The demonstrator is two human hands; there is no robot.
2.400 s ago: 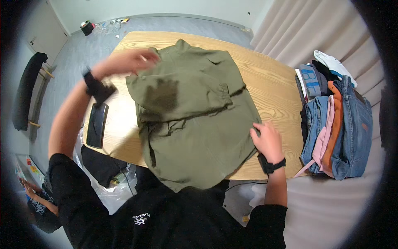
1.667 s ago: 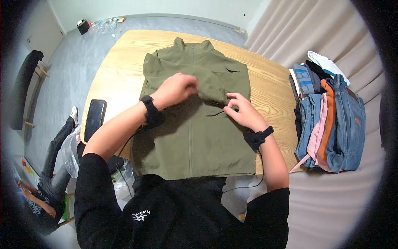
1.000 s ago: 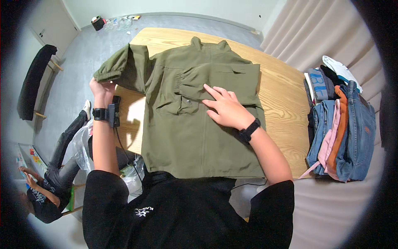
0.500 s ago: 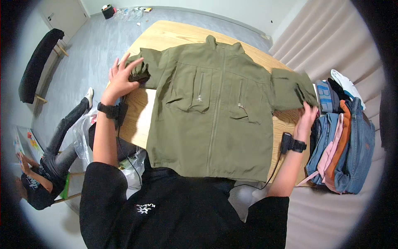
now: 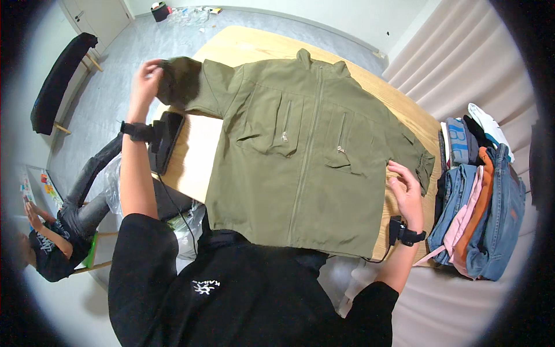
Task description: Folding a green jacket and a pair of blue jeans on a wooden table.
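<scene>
An olive-green jacket [image 5: 260, 191] lies front up on the table, collar away from me, its front zip done up and two zipped chest pockets showing. At the far left, my left hand [image 5: 147, 82] is closed on the cuff end of one sleeve, pulled out to the side past the table edge; that cuff is blurred. My right hand [image 5: 407, 194] is open, fingers spread, by the jacket's right side, below the other sleeve. That sleeve angles down to the right, its cuff bunched just above my hand. Black straps with small boxes sit on both wrists.
The wooden table [image 5: 243, 40] lies under the jacket. Folded clothes [image 5: 491, 196], mostly jeans, are stacked at the right. Near the table's left edge is a black flat object [image 5: 166, 141]. Another person [image 5: 58, 237] sits at the left. A black-covered bench [image 5: 60, 84] stands behind.
My left hand has closed on the left sleeve's cuff and drawn it up and outward. The right sleeve now slants down, and my right hand has moved down and left, away from its cuff.
</scene>
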